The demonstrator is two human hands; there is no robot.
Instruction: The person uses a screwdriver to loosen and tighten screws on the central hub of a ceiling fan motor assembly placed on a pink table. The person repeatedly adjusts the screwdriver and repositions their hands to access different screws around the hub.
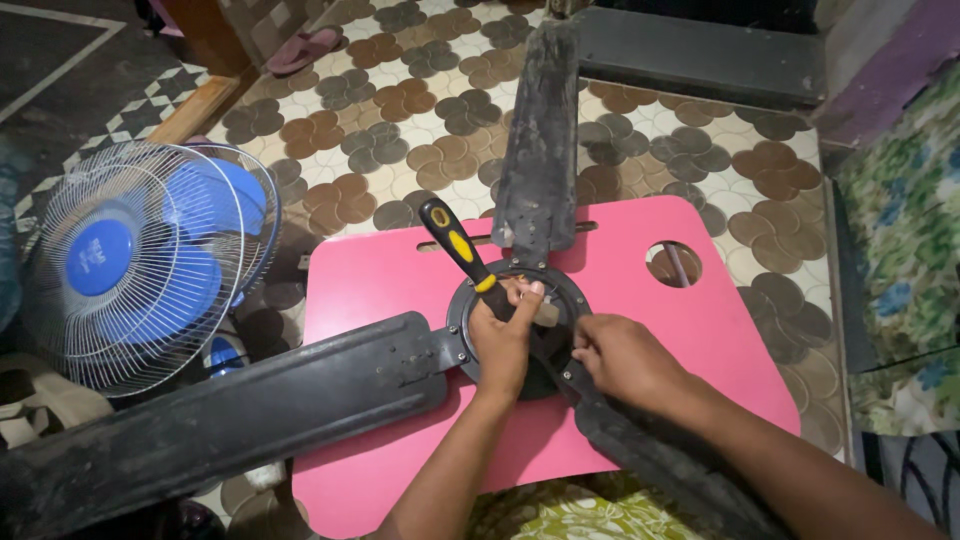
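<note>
The screwdriver (462, 255) with the black and yellow handle stands tilted over the round middle of the dirty ceiling fan (520, 330). The left hand (505, 340) is wrapped tight around it. The right hand (622, 358) sits just beside, fingers curled on the fan's middle. The fan lies on a pink table (640, 290)

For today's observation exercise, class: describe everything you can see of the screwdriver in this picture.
The screwdriver has a black handle with yellow inlays, of what looks like plastic or rubber. It is tilted, the handle's butt pointing up and to the left, its working end down at the round dark hub of a dismantled ceiling fan on a pink board. The left hand grips its lower end, hiding the shaft and tip. The right hand rests on the hub beside it, not touching the tool.
</note>
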